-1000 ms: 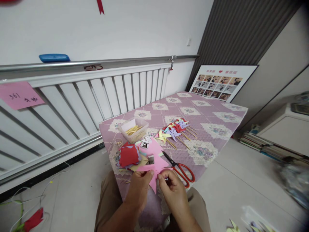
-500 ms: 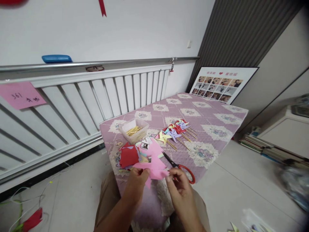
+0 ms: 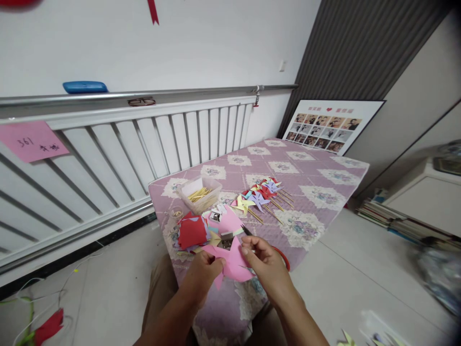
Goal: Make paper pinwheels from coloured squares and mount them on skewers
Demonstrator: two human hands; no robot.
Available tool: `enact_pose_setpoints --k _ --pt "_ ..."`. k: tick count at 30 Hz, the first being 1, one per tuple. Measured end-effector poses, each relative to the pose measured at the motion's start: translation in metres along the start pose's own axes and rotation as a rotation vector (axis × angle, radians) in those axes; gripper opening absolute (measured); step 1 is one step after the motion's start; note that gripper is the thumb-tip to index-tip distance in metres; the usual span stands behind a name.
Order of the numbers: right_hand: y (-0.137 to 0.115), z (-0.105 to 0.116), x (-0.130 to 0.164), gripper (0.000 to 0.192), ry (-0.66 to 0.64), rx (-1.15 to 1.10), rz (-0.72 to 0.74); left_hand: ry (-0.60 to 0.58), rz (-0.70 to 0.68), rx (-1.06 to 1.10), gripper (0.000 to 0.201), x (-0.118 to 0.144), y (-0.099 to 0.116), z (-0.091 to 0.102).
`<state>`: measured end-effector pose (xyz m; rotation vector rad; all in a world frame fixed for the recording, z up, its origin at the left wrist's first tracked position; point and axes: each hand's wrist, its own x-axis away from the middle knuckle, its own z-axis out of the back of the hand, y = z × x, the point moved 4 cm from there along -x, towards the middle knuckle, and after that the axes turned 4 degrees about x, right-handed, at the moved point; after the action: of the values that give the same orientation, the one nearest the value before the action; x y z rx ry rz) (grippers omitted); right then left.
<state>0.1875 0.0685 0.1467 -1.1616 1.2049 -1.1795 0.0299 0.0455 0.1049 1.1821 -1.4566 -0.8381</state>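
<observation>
One pink paper piece (image 3: 234,262), thin and pointed, pinched by fingers of left hand (image 3: 203,271) and right hand (image 3: 264,266). One pair of red-handled scissors (image 3: 279,252) beside it, partly hidden.

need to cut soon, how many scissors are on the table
1. The red-handled scissors lie at the table's near edge, mostly hidden behind the right hand; only the blade tip and part of a handle show. Others may be hidden under the paper pile.

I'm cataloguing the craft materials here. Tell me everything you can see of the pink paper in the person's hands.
The pink paper is a thin, matte sheet with cut, pointed flaps. It is held flat over the near edge of the quilted table. The left hand pinches its left side, the right hand its right. One point hangs down between the hands.
</observation>
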Motion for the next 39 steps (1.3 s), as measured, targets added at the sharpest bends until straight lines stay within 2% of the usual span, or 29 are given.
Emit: enact_pose_setpoints --k 3,6,10,15,19,23,29,33,36,39 --pt "0.002 -0.005 -0.002 0.034 -0.054 0.024 0.016 -0.054 -0.045 -0.009 0.011 -0.001 0.000 0.000" --pt "0.003 -0.006 -0.001 0.026 -0.057 0.097 0.062 -0.065 -0.025 -0.023 0.011 -0.003 -0.004 0.001" --pt "-0.009 -0.005 0.007 0.016 0.002 0.288 0.332 -0.063 -0.008 -0.025 0.012 -0.005 -0.006 0.002" --pt "-0.025 -0.006 0.020 0.010 -0.033 0.515 0.662 -0.095 0.019 0.035 0.009 -0.004 -0.003 -0.002" --pt "-0.033 -0.009 0.026 0.014 -0.067 0.651 0.852 -0.101 0.031 0.114 0.008 -0.001 0.004 -0.006" --pt "-0.033 -0.012 0.029 0.015 -0.117 0.800 0.956 -0.104 0.027 0.129 0.009 0.001 0.010 -0.007" --pt "-0.031 -0.012 0.031 0.018 -0.148 0.918 0.988 -0.089 0.036 0.124 0.010 0.001 0.007 -0.005" --pt "-0.030 -0.009 0.025 0.015 -0.124 0.834 0.920 -0.063 0.033 0.094 0.010 -0.001 0.003 -0.002" --pt "-0.021 -0.005 0.016 0.010 -0.080 0.695 0.729 -0.055 0.037 0.054 0.010 -0.004 -0.002 0.001" --pt "-0.003 -0.001 0.006 0.014 -0.075 0.446 0.389 -0.069 0.035 0.032 0.011 -0.007 -0.007 0.003"
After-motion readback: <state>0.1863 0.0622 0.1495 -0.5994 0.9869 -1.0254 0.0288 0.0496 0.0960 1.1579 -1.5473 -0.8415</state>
